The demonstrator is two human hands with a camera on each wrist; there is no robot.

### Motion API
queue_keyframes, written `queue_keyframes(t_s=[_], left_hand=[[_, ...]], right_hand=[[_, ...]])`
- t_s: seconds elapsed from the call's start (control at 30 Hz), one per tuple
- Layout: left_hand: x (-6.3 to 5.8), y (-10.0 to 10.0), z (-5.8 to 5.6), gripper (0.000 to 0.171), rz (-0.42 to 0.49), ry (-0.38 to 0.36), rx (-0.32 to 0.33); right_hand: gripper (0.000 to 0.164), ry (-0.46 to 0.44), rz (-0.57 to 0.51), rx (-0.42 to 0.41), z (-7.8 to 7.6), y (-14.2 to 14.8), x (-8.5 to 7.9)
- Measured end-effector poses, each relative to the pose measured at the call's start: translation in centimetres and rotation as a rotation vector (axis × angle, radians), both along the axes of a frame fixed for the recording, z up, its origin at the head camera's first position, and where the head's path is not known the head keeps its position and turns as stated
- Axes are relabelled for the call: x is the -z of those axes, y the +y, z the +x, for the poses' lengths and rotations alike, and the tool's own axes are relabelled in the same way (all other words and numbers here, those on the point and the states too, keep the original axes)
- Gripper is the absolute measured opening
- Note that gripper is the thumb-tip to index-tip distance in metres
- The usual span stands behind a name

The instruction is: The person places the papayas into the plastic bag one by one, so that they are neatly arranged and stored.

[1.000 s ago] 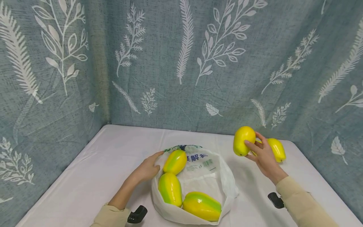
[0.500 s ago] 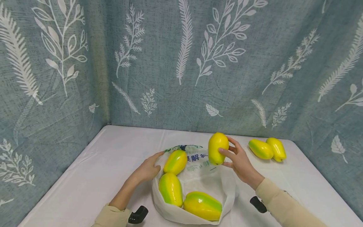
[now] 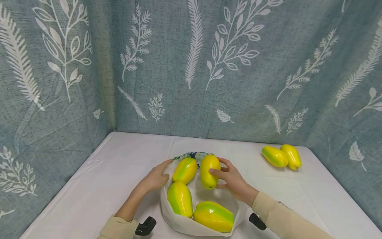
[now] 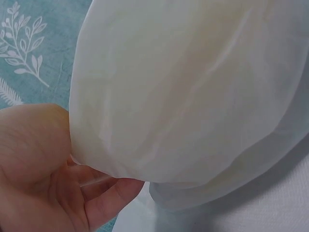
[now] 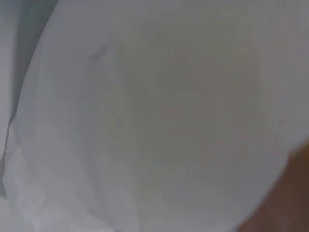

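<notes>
- Head: right hand (image 3: pixel 237 184) pinches one papaya (image 3: pixel 210 172) at its ten o'clock, at the mouth of one plastic bag (image 3: pixel 185 227); left hand (image 3: pixel 153 178) pinches the rim near ten o'clock. Three papayas lie in the bag; two papayas (image 3: pixel 275 157) touch on the table (image 3: pixel 125 156), toward two o'clock.
- Left wrist: fingers curl at the bag's edge.
- Right wrist: plastic hides the grip.

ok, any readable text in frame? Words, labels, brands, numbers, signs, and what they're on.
No text can be read.
Bag: blue-green print at its far edge, too small to read and partly hidden behind the fruit in the right hand.
Curtain: white leaf patterns, no lettering.
</notes>
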State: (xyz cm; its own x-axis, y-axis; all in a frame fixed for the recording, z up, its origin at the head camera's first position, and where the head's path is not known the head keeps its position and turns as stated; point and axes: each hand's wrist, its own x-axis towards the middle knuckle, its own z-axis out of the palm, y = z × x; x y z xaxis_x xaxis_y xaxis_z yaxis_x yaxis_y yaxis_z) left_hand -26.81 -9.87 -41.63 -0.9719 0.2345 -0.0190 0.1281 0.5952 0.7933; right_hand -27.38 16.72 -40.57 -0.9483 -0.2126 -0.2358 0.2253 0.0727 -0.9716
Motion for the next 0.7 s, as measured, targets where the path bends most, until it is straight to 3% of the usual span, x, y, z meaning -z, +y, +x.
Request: queue_keyframes(t_s=[0.27,0.5,0.7], left_hand=[[0.3,-0.1,0.0,0.056,0.003,0.002,-0.005],[0.2,-0.1,0.0,0.055,0.006,0.020,0.009],[0.5,-0.1,-0.2,0.055,0.008,0.015,-0.003]], right_hand=[[0.075,-0.075,0.029,-0.114,0.5,-1.1,0.8],[0.078,-0.125,0.037,-0.145,0.6,-1.4,1.1],[0.074,-0.159,0.032,-0.222,0.6,-1.2,1.5]])
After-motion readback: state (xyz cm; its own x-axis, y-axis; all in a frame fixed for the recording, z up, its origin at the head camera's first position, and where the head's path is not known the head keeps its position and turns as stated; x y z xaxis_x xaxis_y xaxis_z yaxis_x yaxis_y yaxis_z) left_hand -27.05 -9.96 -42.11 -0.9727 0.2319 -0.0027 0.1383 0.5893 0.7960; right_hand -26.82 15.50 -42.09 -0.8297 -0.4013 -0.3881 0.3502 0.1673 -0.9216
